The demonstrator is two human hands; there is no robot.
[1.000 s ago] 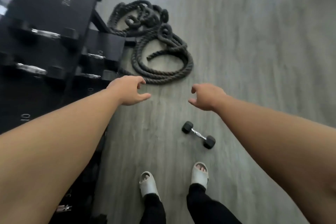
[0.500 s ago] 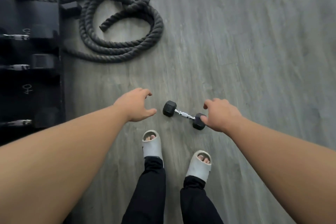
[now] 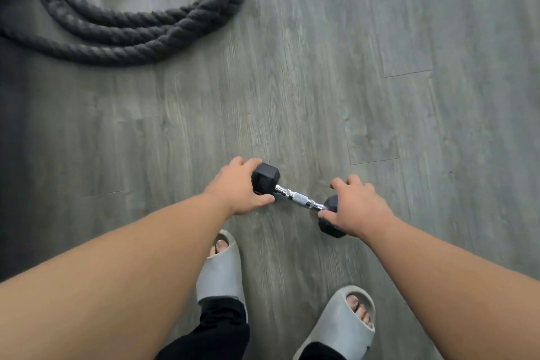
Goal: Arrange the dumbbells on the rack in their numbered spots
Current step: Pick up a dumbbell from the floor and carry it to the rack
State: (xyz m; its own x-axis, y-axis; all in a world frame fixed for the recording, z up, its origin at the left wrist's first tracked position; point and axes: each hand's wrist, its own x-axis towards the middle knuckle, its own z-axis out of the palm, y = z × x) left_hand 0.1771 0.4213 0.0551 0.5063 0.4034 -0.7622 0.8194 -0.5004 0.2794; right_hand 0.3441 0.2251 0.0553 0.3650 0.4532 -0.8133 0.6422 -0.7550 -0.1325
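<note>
A small dumbbell point(image 3: 296, 197) with black hexagonal heads and a chrome handle lies on the grey wooden floor just ahead of my feet. My left hand point(image 3: 238, 187) is wrapped around its left head, fingers over the top and thumb underneath. My right hand point(image 3: 355, 206) covers its right head, with the fingers curled over it. The chrome handle between both hands stays bare. The rack is out of view.
A thick black battle rope point(image 3: 137, 29) lies coiled on the floor at the upper left. My feet in grey slides point(image 3: 220, 267) stand close behind the dumbbell. Grey plank floor point(image 3: 409, 82) spreads to the right and ahead.
I have bent lower toward the floor. Both hands came down from beside the dumbbell and closed on its two heads. The rack has slid out of view at the left.
</note>
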